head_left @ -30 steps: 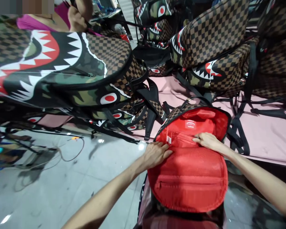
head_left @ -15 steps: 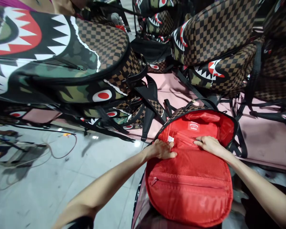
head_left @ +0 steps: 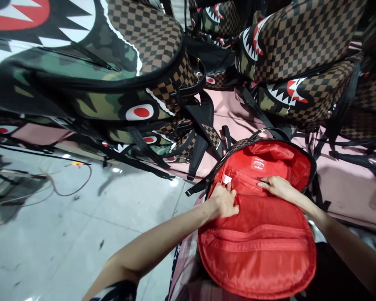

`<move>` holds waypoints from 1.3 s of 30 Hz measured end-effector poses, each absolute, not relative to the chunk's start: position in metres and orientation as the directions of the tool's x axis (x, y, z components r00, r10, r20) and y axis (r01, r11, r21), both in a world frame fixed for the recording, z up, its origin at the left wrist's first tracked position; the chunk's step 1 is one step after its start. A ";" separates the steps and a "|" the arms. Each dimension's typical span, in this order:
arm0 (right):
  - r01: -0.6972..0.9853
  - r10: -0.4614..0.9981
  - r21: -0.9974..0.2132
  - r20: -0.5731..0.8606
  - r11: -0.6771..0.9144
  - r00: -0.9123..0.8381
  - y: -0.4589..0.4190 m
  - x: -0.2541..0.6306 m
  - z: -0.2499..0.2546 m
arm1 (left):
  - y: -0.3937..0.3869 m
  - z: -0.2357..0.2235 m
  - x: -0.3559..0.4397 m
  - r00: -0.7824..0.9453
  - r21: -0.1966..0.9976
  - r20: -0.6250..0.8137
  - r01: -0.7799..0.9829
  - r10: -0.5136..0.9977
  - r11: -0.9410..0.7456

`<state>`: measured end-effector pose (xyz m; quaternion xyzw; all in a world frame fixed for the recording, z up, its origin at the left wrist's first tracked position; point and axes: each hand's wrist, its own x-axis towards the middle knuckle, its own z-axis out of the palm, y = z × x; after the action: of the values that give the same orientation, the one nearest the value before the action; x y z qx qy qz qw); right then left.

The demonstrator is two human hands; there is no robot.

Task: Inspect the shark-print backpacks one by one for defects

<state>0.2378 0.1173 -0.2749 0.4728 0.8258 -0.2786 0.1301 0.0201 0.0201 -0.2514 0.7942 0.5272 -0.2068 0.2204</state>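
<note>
An unzipped backpack lies before me, its red-lined front panel folded down toward me. My left hand is at the left side of the opening, fingers curled on the red lining just below a small white label. My right hand reaches into the opening from the right. Between its thumb and fingers is a small thin dark pointed tool, its tip toward the inner zip pocket; most of the tool is hidden by the fingers. A printed logo patch shows on the back lining.
A large shark-print backpack rises at the left on other bags. Checkered backpacks are piled at the back right on a pink surface. Black straps trail over its edge. A cable lies on the tiled floor.
The view has shifted slightly. My left hand has turned and sits a little lower against the lining, and the front panel's zip has creased. My right hand stays at the inner pocket.
</note>
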 end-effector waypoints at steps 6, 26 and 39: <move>0.680 0.656 -0.263 -0.184 0.685 -0.732 0.172 0.229 -0.268 | 0.019 -0.254 0.024 0.338 0.109 -0.557 0.935 0.759 -0.336; 0.399 0.993 -0.915 0.004 0.050 -0.116 0.109 0.309 -0.236 | 0.016 -0.258 0.020 0.381 0.108 -0.453 0.921 0.806 -0.374; 0.228 0.964 -0.963 -0.086 -0.145 0.253 -0.013 0.336 -0.356 | 0.024 -0.241 0.017 0.406 0.046 -0.532 0.890 0.743 -0.453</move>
<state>0.3361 -0.0128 -0.3557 0.6434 0.4632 -0.3985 -0.4612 0.0166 0.0241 -0.2411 0.8223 0.4967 -0.2246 0.1634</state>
